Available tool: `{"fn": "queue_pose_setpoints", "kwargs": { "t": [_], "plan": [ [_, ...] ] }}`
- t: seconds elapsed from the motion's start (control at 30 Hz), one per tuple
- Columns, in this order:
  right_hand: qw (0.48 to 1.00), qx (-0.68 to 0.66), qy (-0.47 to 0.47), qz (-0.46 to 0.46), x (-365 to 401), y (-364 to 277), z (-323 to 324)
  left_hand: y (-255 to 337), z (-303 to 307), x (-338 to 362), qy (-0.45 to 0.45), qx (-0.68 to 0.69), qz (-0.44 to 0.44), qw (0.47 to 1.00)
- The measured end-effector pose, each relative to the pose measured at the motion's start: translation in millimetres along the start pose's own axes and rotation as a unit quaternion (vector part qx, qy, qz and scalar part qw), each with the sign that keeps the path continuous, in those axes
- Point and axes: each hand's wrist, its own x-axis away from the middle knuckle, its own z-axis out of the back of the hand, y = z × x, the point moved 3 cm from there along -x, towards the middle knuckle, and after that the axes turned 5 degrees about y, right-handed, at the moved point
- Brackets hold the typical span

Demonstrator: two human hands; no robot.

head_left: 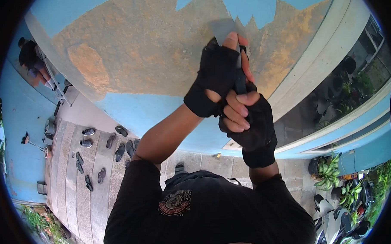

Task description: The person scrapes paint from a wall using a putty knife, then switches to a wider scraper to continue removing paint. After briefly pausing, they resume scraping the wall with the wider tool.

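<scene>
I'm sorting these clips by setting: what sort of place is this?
Probably the front porch or yard of a home: footwear lies scattered on the paved floor, and a motorbike stands parked near potted plants.

Upper ctr: L hand (215,72), blk fingerless glove, on scraper (223,31) nr blade; R hand (249,122), same glove, below it, gripping handle. Blade at ragged edge of blue paint (254,6), bare brown patch (145,46) around. Upper L: 2nd person (28,54) by ladder (58,86). Lower L: footwear (86,144) on paving. Lower R: potted plants (328,173), motorbike (337,222).
</scene>
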Motion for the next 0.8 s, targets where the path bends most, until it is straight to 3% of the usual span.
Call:
{"fn": "queue_pose_setpoints", "kwargs": {
  "t": [0.1,0.3,0.4,0.6,0.8],
  "plan": [
    [1.0,-0.005,-0.012,0.002,-13,-2,-8,7,2,-10,0.003,-0.008,-0.044,0.999],
    [1.0,0.004,0.015,0.019,-7,2,-2,1,4,-2,-0.02,0.012,-0.012,1.0],
    [1.0,0.006,-0.003,0.026,-17,-1,-10,13,5,-14,-0.011,-0.008,-0.045,0.999],
    [0.999,0.023,-0.001,0.026,-16,2,-7,7,6,-9,-0.023,0.006,0.001,1.0],
    [1.0,0.007,-0.004,0.026,-15,3,-22,21,5,-14,-0.027,0.008,-0.062,0.998]
  ]
}}
